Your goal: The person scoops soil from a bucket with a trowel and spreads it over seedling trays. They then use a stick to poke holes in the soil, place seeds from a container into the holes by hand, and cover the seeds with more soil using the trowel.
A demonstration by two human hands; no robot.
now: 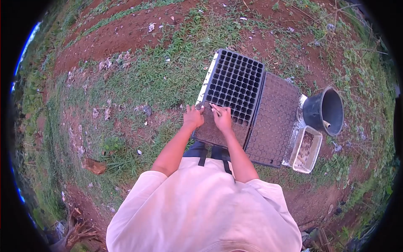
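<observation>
Seed tray (228,94) cells are under your hands: the black tray lies on the ground straight ahead of you, its near rows filled with dark soil and its far rows showing open, unfilled cells. Your left hand (193,117) rests on the near left edge of that tray, its fingers curled down against the soil, and you cannot tell whether they pinch anything. Your right hand (223,119) sits just beside it on the filled part, its fingers closed narrowly around a thin stick (215,108) that points up and to the left toward the boundary between filled and open cells. Touching the right side of this tray lies a second tray (275,122), filled with soil across its whole face. Along the trays' outer edges a pale sheet (207,80) shows from beneath. To the right of the second tray stands a clear tub (307,149) holding brownish material, and just beyond it a black bucket (324,111) sits upright with a small pale thing inside. Red earth with patchy grass (159,75) spreads around and beyond everything.
</observation>
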